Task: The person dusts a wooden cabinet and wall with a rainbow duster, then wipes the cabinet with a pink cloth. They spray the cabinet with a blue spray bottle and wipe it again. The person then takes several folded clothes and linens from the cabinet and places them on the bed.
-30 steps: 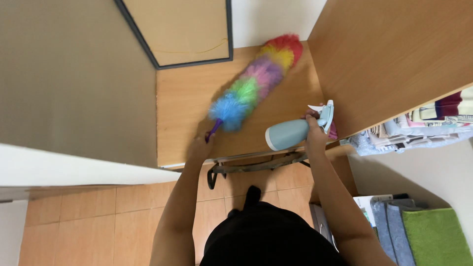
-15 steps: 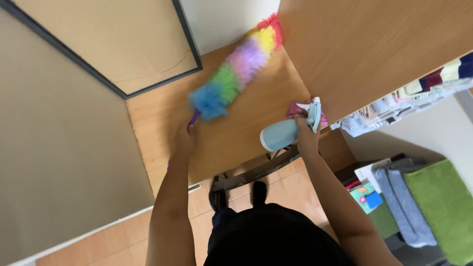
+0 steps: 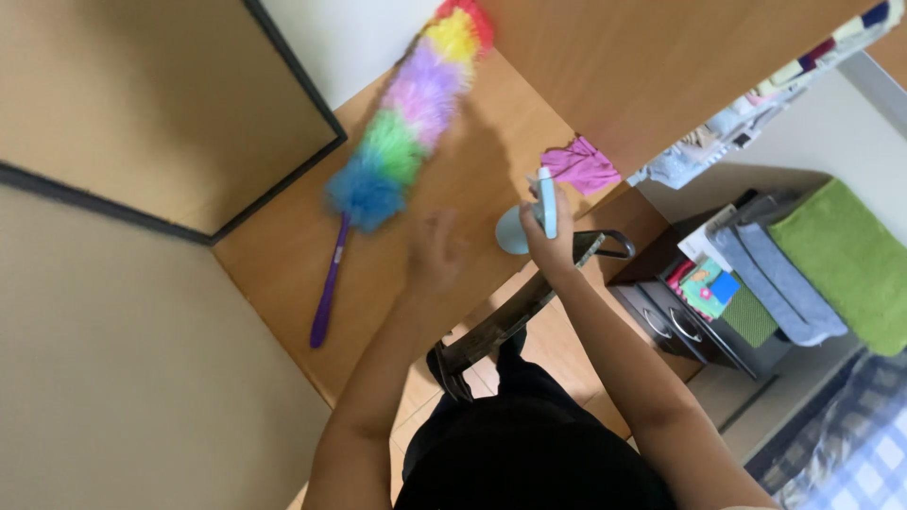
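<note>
here, a wooden surface (image 3: pixel 283 255) seen from above, tilted view. the duster (image 3: pixel 397 151) lies flat on it, fluffy head in bands of blue, green, purple, yellow and red running to the far right, thin purple handle (image 3: pixel 329 293) pointing near left. nothing holds it.

left hand (image 3: pixel 433 250) hovers over the surface, just right of the duster's blue end, not touching the handle. it is motion-blurred; the fingers look loosely spread and hold nothing.

right hand (image 3: pixel 550 247) is right of the left hand, near the surface's near edge. fingers are wrapped round the neck of a pale blue spray bottle (image 3: pixel 529 222), nozzle up toward the far side, round body showing on the left of the hand. cannot tell if the bottle's base touches the surface.

a pink cloth (image 3: pixel 581 165) lies crumpled on the surface just beyond the bottle, against a wooden panel (image 3: pixel 661 66) that rises on the right.

left of the surface, a dark-framed board (image 3: pixel 123 113) and a plain beige wall (image 3: pixel 113 378). under the near edge a dark metal chair frame (image 3: pixel 515 312) shows above the tile floor. person's dark clothing fills the bottom centre.

far right: a small drawer unit (image 3: pixel 680 326) with coloured items on top, folded grey and green towels (image 3: pixel 831 255), stacked stuff on a shelf (image 3: pixel 756 113) above.
</note>
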